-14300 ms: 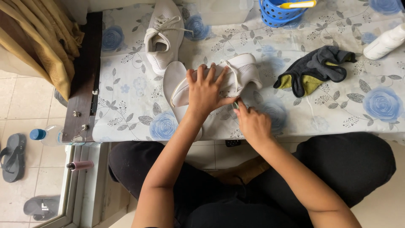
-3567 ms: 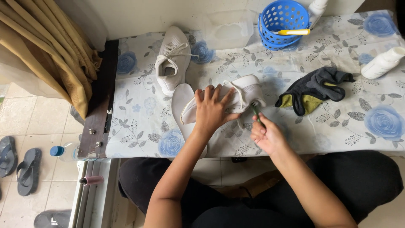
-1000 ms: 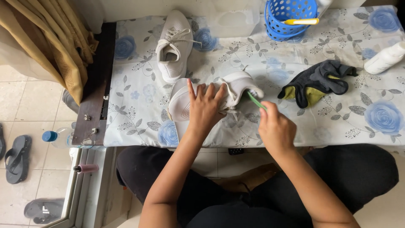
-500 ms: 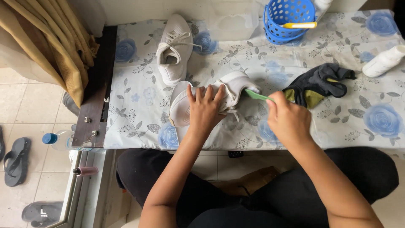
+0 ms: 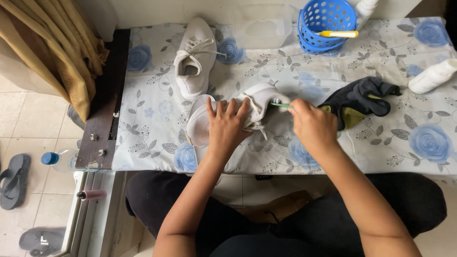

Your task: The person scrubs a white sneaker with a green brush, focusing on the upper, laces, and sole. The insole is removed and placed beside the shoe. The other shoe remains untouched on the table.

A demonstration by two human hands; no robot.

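Left hand, fingers spread, presses a white shoe on the floral bench; right hand fingers pinch a green brush against it.

The right hand has brought the green brush back onto the shoe.
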